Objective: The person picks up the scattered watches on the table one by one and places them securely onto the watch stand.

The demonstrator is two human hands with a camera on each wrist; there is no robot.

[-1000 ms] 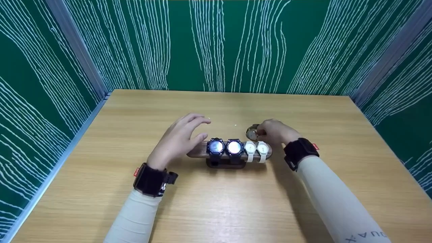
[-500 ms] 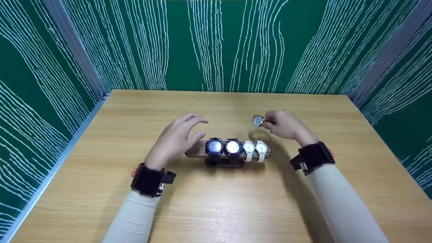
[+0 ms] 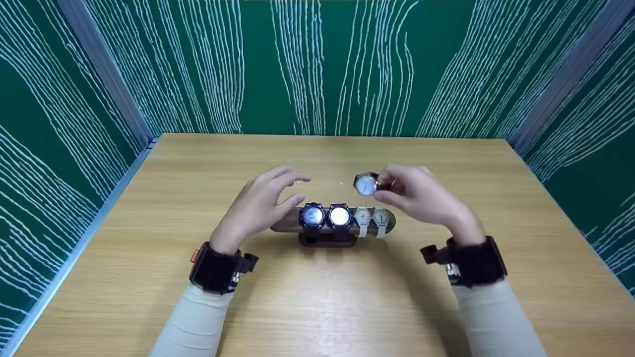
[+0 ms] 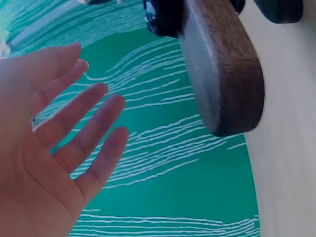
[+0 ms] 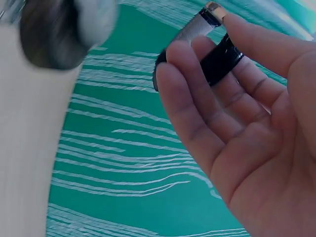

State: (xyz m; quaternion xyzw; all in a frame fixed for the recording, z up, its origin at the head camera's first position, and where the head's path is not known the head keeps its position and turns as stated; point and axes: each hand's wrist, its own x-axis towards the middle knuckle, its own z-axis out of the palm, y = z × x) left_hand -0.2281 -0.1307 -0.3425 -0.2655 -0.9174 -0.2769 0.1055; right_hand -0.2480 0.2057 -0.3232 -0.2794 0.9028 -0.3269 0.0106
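Note:
Between thumb and fingers, my right hand point(image 3: 419, 191) pinches a wristwatch point(image 3: 365, 185) with a pale round dial and a dark strap. The strap point(image 5: 222, 61) shows as a black loop in the right wrist view. This watch is held behind the right part of a wooden watch stand point(image 3: 285, 223). Two dark watches point(image 3: 313, 216) with glowing faces and two white watches point(image 3: 381, 218) sit side by side on the stand's bar. My left hand point(image 3: 265, 201) hovers at the bar's left end, fingers spread and relaxed, holding nothing; its palm point(image 4: 39, 182) shows in the left wrist view.
The stand's base point(image 3: 327, 241) rests on a light wooden table point(image 3: 317, 297). Green walls point(image 3: 342, 69) with white wavy lines enclose the table's back and sides. Each wrist carries a black strapped device point(image 3: 217, 267).
My right hand picked the watch up from the table behind the stand, raised it, then brought it left and turned its dial toward the head camera. The left hand has hardly moved.

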